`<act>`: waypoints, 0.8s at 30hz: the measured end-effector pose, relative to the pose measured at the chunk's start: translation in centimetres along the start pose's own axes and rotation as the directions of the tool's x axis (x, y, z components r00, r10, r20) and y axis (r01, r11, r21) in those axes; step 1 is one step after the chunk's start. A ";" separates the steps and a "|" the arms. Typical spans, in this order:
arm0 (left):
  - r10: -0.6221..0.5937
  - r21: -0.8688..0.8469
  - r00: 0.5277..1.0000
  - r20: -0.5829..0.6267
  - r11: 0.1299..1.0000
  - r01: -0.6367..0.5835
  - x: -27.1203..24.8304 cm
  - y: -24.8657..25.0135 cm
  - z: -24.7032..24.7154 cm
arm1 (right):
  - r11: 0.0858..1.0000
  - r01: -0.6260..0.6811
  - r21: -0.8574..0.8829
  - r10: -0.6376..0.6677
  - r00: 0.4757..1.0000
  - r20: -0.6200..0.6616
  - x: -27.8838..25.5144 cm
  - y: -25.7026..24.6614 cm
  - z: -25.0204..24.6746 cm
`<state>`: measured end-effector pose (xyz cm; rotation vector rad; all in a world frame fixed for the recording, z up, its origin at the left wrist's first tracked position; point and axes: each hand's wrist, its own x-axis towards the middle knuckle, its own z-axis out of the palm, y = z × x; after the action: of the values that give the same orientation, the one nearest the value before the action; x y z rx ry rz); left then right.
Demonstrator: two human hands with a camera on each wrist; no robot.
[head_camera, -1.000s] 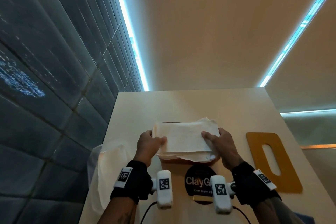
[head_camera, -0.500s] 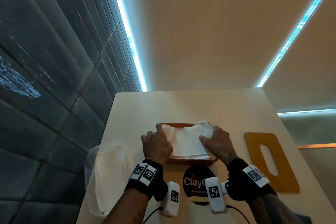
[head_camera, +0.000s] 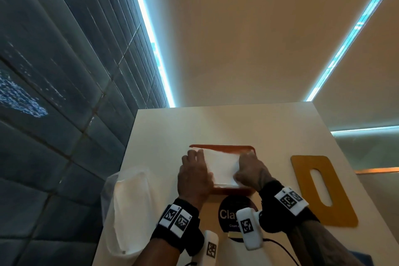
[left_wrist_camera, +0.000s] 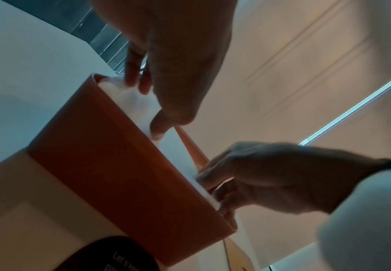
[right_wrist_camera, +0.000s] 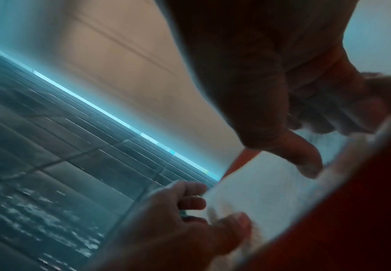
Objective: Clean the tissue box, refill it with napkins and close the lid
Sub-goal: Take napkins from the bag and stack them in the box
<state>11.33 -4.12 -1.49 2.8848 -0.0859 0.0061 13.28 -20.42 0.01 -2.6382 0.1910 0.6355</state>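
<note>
Box: the open orange rectangular tissue box (head_camera: 222, 148) sits at the table's centre, on the pale tabletop (head_camera: 216, 123).
Napkins: a white folded napkin stack (head_camera: 221, 166) lies inside it, top about level with the rim.
Left hand: left hand (head_camera: 194, 176) at 9 o'clock of the stack, fingers fairly straight, pressing down, gripping nothing.
Right hand: right hand (head_camera: 251, 170) at 3 o'clock, fingers bent over the stack's edge, tucking it in; a pinch cannot be told.
Lid: the yellow flat lid with an oval slot (head_camera: 321, 190) lies at 3 o'clock, well apart.
Risk: uneven pressing could crumple edges or leave napkins proud, so the lid may not seat.
Hidden: box depth, fingertips inside, and the black round sticker's (head_camera: 228, 214) text.
</note>
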 end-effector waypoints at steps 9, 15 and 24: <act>-0.073 -0.029 0.970 0.230 0.996 0.082 0.7 1.0 1.4 | 0.993 -0.094 -0.069 0.092 0.995 -0.030 0.7 -0.5 1.7; -0.116 -0.106 0.937 0.330 0.982 0.159 1.7 0.4 1.5 | 0.991 -0.023 -0.130 0.021 1.000 -0.019 0.7 -0.8 2.0; -0.375 -0.604 0.920 0.115 0.709 0.364 -3.5 -7.2 -4.9 | 0.974 0.224 -0.034 -0.226 0.947 -0.226 -3.1 -6.1 -0.8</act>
<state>8.26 4.25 1.38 2.1878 0.4252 -0.0619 12.22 -15.14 4.32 -2.6840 -0.0478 0.2561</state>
